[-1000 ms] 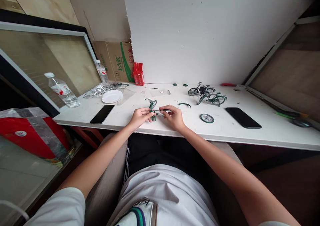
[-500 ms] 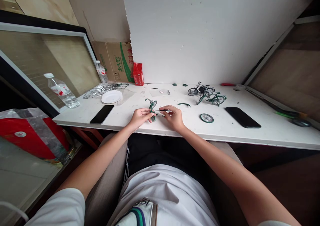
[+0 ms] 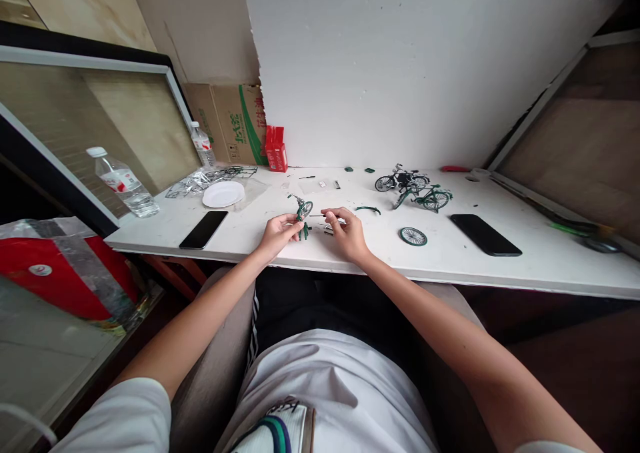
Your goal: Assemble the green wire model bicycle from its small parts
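At the centre of the frame, the left hand (image 3: 278, 233) pinches a partly built green model bicycle (image 3: 306, 209); apart from it, the right hand (image 3: 349, 233) grips a thin rod-like tool (image 3: 317, 215). The tool's tip has drawn back from the left fingertips, apparently pausing contact there.

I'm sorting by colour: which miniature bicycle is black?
The black miniature bicycle standing farthest back, unlike the green bicycle standing before it and the partly built green bicycle in the left hand.

Your left hand (image 3: 276, 231) hides part of the bicycle (image 3: 305, 209); your right hand (image 3: 347, 233) covers one end of the tool (image 3: 316, 215).
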Demonstrator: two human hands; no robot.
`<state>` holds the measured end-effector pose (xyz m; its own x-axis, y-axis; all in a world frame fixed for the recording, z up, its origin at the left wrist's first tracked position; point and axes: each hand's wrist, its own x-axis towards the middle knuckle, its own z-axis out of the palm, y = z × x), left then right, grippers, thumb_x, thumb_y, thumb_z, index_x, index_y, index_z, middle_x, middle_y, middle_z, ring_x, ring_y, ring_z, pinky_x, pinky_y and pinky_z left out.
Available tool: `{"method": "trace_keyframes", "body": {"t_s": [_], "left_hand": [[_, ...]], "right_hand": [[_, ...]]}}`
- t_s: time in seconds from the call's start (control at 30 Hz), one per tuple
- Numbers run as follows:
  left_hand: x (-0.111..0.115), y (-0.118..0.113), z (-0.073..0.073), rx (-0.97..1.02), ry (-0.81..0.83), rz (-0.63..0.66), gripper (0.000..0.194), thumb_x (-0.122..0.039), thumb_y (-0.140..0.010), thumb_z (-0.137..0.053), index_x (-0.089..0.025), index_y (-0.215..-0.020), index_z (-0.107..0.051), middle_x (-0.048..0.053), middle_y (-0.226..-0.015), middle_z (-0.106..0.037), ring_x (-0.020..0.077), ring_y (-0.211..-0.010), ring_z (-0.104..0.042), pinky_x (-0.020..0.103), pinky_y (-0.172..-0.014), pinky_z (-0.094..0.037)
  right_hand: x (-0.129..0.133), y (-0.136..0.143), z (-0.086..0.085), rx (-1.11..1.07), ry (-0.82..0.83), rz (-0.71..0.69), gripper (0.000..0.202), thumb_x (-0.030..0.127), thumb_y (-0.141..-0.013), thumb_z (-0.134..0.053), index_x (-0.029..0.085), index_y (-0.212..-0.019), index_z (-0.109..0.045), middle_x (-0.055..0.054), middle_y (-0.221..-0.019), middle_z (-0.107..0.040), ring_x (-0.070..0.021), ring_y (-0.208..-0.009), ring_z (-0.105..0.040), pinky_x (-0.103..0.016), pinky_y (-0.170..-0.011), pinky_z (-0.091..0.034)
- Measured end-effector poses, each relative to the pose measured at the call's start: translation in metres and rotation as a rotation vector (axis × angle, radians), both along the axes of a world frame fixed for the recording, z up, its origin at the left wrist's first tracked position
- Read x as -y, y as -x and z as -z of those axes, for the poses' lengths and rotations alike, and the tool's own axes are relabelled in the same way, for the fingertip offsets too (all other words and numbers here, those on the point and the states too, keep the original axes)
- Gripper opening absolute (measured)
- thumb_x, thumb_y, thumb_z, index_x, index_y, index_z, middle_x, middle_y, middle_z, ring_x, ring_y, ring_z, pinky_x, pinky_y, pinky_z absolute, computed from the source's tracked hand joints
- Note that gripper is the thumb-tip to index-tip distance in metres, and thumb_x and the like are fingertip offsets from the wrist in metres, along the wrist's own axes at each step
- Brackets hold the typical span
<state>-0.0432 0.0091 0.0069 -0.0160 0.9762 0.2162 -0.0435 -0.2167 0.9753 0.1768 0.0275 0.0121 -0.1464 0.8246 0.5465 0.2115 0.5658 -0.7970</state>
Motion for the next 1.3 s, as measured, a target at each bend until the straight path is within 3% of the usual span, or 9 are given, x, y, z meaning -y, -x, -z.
{"method": "trace_keyframes", "body": {"t_s": [0.1,0.27,0.67,1.3], "left_hand": [[-0.0008,0.0004,0.0005,0.032,0.001,0.008,0.055,-0.049,-0.068,-0.095,-0.011,-0.105,-0.078,0.004,-0.082,-0.070,0.0069,-0.054,-0.054,0.025,-0.056,-0.042],[-0.0007,0.0012,-0.0002,0.058,-0.008,0.018,0.055,-0.049,-0.067,-0.096,-0.011,-0.103,-0.078,0.005,-0.085,-0.070,0.0066,-0.055,-0.053,0.025,-0.056,-0.042],[-0.0024,0.0019,0.0016,0.054,-0.005,0.041,0.053,-0.045,-0.069,-0.096,-0.010,-0.104,-0.079,0.007,-0.087,-0.073,0.0065,-0.055,-0.051,0.026,-0.056,-0.042],[0.0041,-0.0003,-0.0061,0.053,0.015,0.039,0.052,-0.045,-0.064,-0.098,-0.012,-0.099,-0.082,0.007,-0.087,-0.073,0.0068,-0.058,-0.048,0.025,-0.055,-0.038]], "right_hand": [[-0.0011,0.0005,0.0013,0.003,0.022,-0.034,0.051,0.066,-0.103,-0.057,0.023,-0.117,-0.081,-0.011,-0.117,-0.078,-0.0234,-0.096,-0.073,-0.034,-0.072,-0.058],[-0.0033,0.0024,0.0038,-0.056,0.075,-0.044,0.045,0.062,-0.093,-0.074,0.024,-0.114,-0.083,-0.010,-0.117,-0.082,-0.0248,-0.096,-0.074,-0.035,-0.073,-0.060],[0.0006,0.0024,-0.0010,-0.054,0.063,-0.035,0.034,0.054,-0.094,-0.076,0.023,-0.106,-0.085,-0.008,-0.110,-0.084,-0.0242,-0.095,-0.076,-0.033,-0.074,-0.056],[-0.0004,0.0012,0.0002,-0.078,0.084,-0.029,0.040,0.059,-0.092,-0.076,0.022,-0.104,-0.086,-0.009,-0.110,-0.084,-0.0257,-0.095,-0.076,-0.034,-0.075,-0.057]]}}
